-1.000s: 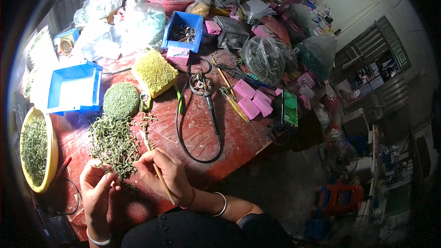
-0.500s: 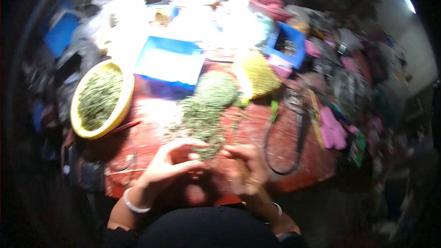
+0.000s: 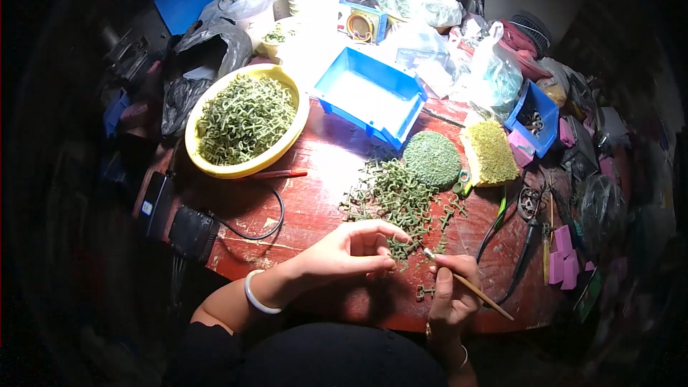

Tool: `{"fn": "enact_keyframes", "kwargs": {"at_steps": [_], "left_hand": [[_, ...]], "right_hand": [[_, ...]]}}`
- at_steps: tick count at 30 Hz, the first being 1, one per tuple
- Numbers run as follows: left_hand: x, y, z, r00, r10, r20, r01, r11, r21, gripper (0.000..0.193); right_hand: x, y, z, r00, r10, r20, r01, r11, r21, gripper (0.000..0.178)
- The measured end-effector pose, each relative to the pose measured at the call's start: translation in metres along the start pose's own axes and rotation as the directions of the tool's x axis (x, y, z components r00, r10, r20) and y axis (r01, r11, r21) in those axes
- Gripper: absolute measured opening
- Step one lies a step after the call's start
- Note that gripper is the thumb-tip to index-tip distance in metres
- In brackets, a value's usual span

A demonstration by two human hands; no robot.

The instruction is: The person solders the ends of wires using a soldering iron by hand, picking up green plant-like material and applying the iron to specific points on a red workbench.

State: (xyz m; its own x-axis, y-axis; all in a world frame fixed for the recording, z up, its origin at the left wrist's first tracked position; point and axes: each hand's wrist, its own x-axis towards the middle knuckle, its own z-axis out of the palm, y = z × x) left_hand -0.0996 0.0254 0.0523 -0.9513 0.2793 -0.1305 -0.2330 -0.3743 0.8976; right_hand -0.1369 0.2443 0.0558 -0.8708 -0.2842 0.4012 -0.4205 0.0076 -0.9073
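Two hands working: right hand (image 3: 456, 288) is grasping one slim wooden-handled tool (image 3: 479, 290), silvery end pointing at the pile; left hand (image 3: 358, 247) is curling its thumb and fingers just beside the pile's near edge, can't tell if a piece is pinched there. One pile of small green pieces (image 3: 393, 197), too many to count, is lying ahead of the hands; a few strays are sitting to its right, and a single green piece (image 3: 425, 292) is lying near the table edge, left of the right hand. One yellow basin (image 3: 236, 170) is holding a second heap. Two blue bins are showing: a larger bin (image 3: 373, 127) behind the pile, a smaller bin (image 3: 550, 118) off to the right holding small parts. One green disc (image 3: 432, 158), one yellow block (image 3: 491, 154), at least three pink blocks (image 3: 562, 244). Everything is resting on a red tabletop (image 3: 315, 208), scuffed and worn, glaring white near the larger bin; room is falling dark at both sides. Clear plastic bags (image 3: 419, 3) are crowding the far side, white tubs (image 3: 314, 0) stacking up left of them. Textures: pieces are looking matte, thin and bent; disc is showing a round grainy top; yellow block is looking rectangular and stubbly; bins are looking like smooth moulded plastic.
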Motion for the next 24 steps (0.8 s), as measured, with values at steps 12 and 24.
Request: {"fn": "enact_keyframes", "kwargs": {"at_steps": [12, 24], "left_hand": [[0.0011, 0.0003, -0.0017, 0.997, -0.044, -0.057, 0.043, 0.999, -0.026, 0.038], [0.0002, -0.004, -0.0025, 0.992, -0.044, -0.114, 0.042, 0.999, -0.019, 0.038]], "right_hand": [[0.003, -0.005, 0.0016, 0.985, -0.165, 0.051, 0.172, 0.965, -0.199, 0.012], [0.0028, -0.0057, -0.0017, 0.968, -0.218, 0.123, 0.239, 0.95, -0.2, 0.014]]}}
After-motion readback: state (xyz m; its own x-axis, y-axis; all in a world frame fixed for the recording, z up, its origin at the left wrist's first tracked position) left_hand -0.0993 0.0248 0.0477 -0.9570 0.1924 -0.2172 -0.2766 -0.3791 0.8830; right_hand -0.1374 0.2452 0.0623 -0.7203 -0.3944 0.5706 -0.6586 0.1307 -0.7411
